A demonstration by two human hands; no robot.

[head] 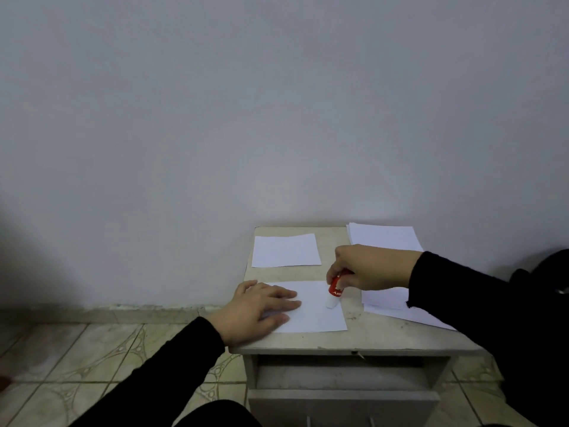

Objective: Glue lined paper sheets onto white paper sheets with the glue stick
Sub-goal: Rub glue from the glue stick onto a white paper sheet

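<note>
Left hand [261,306]: flat, fingers straight, pressing near white sheet [317,312] on small table [385,337]. Glue stick [335,289]: red, long axis tilted, white tip down-left touching sheet; upper end hidden in gripping right hand [366,266]. Label unreadable. Paper stacks [381,237] right, partly covered by sleeve; ruling indiscernible.
</note>
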